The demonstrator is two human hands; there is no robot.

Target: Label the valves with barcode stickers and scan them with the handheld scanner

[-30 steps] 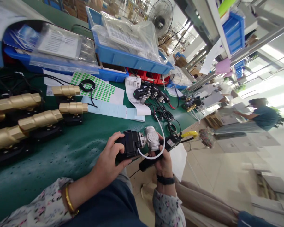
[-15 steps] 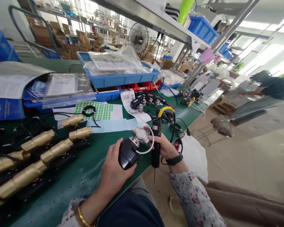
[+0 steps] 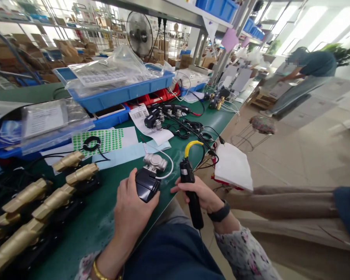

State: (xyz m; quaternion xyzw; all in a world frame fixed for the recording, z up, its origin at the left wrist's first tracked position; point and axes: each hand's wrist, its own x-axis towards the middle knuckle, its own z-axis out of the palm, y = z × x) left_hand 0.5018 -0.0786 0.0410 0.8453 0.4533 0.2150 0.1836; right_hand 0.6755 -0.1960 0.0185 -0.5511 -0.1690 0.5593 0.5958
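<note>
My left hand (image 3: pixel 130 210) is closed round the black housing of a motorized valve (image 3: pixel 147 185) at the bench edge. The valve's silver metal body points away from me, and a pale cable loops out from its right side. Right of it, my right hand (image 3: pixel 203 193) grips a black electric screwdriver (image 3: pixel 187 173) beyond the bench edge. The screwdriver stands slightly tilted, a yellow sleeve curving from its top and its thin bit pointing down. It is apart from the valve.
Brass valves (image 3: pixel 54 200) in rows fill the left of the green bench (image 3: pixel 105 202). A sheet of green dots (image 3: pixel 111 139), a blue tray (image 3: pixel 119 95) and black cabled valves (image 3: pixel 157 118) lie behind. A stool (image 3: pixel 262 125) and a person (image 3: pixel 315 64) are at the right.
My right hand has drawn the screwdriver away from the valve, towards me and lower. My left hand still grips the valve, now with its metal body turned further from me. The view has swung right.
</note>
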